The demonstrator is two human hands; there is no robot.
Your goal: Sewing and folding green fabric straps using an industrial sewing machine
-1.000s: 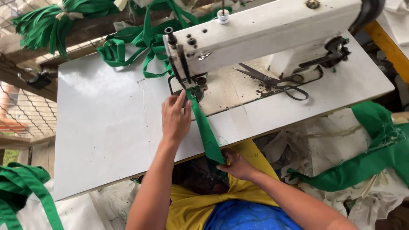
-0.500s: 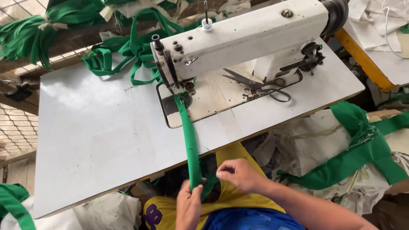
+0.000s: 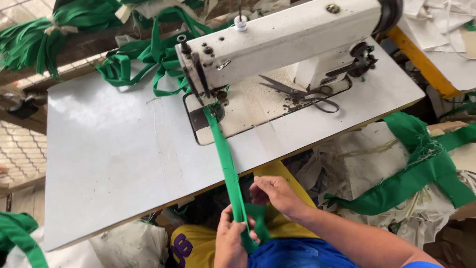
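Both hands, left hand [image 3: 230, 243] and right hand [image 3: 275, 194], pinch the soft green strap [image 3: 225, 159] past the table [image 3: 109, 159] edge; smooth wide bare top beside the sewing machine [image 3: 282, 37]

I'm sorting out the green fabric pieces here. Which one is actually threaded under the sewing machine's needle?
The narrow green strip running from the needle across the table edge into both hands. The bundle at far left and the wide piece at right lie loose, away from the needle.

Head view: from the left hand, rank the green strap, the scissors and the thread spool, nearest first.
1. Green strap: gripped in the left hand at the table's near edge.
2. Scissors: on the machine bed, up and to the right.
3. Thread spool: atop the sewing machine, farthest back.
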